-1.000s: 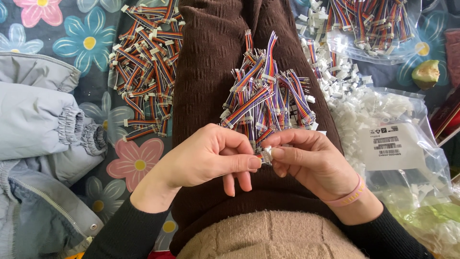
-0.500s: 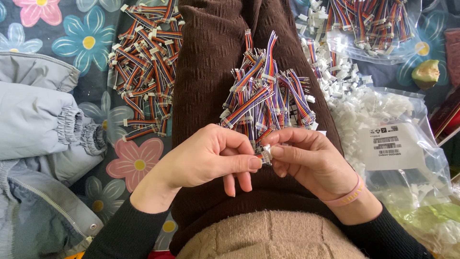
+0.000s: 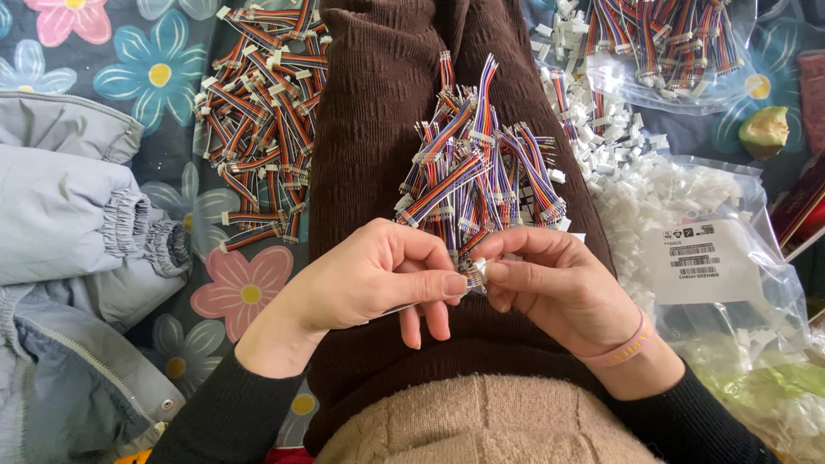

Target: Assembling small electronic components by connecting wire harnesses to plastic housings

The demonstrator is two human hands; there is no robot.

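Both hands meet over the lap: left hand (image 3: pixel 378 283) and right hand (image 3: pixel 559 288) each pinch, grip closed, one small white plastic connector (image 3: pixel 475 275) between fingertips. Loose rainbow-striped ribbon wire pieces (image 3: pixel 477 176) rest on the brown ribbed skirt (image 3: pixel 378 112), within easy reach.

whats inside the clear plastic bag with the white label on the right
The clear bag is packed with small white plastic connector housings, spilling from its open left end. The white label covers those behind it, and the bag's bottom edge runs out of view.
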